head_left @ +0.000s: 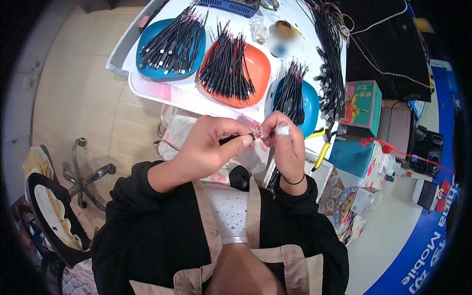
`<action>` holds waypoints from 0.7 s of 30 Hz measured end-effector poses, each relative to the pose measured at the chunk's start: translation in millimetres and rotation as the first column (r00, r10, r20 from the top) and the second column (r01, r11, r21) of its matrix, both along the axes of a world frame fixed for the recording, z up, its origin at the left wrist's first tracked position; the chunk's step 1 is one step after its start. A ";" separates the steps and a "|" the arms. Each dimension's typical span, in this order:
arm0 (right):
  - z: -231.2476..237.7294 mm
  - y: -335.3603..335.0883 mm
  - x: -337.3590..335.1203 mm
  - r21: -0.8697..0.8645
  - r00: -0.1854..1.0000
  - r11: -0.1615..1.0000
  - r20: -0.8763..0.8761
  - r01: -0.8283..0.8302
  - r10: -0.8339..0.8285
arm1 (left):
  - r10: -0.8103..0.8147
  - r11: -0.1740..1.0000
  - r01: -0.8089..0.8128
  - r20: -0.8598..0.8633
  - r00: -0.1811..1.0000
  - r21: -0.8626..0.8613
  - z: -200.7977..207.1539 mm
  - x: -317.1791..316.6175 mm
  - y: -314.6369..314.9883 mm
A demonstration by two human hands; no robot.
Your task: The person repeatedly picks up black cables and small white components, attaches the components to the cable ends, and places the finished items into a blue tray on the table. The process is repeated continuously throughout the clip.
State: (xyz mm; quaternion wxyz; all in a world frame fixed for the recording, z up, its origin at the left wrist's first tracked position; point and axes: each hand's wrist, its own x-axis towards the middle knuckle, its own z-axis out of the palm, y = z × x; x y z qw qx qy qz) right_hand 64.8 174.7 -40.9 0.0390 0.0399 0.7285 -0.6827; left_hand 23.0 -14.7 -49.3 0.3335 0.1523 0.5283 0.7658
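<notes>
Cable [252, 135], pinched between left fingers [240, 144], wire ends [259, 133] at right fingers [272, 126]

Pinched thin wires [258, 133] between left hand [206, 145] and right hand [286, 143], near the edge of the tabletop [310, 46]; faced two blue trays [310, 105] and one orange tray [261, 69], heaped with black cables [227, 73]; had a yellow-handled tool [321, 156] nearby

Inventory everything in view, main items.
Table: 1, white, ahead
Blue trays: 2, blue, table left and right
Middle tray: 1, orange, between them
Cables: many, black, trays and table's right
Basket: 1, blue, table's far edge
Pliers: 1, yellow handles, table's right edge
Green box: 1, green, right of table
Chair base: 1, dark, left floor
Held wires: several, reddish, between hands
Left hand: 1, black sleeve, pinching wires
Right hand: 1, black sleeve, at same wires
</notes>
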 end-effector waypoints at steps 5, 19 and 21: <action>4.9 -5.7 29.3 0.357 0.973 0.929 -0.165 -0.093 0.161 | -0.068 0.997 0.060 -0.163 0.984 -0.055 4.1 17.8 -5.1; 40.7 5.9 56.6 0.735 0.796 0.675 -0.442 0.058 0.413 | -0.323 0.946 0.322 -0.100 0.941 -0.030 19.0 22.2 -24.0; 45.2 4.5 55.4 0.715 0.747 0.697 -0.492 0.053 0.448 | -0.327 0.945 0.323 -0.115 0.938 -0.048 20.4 22.1 -23.5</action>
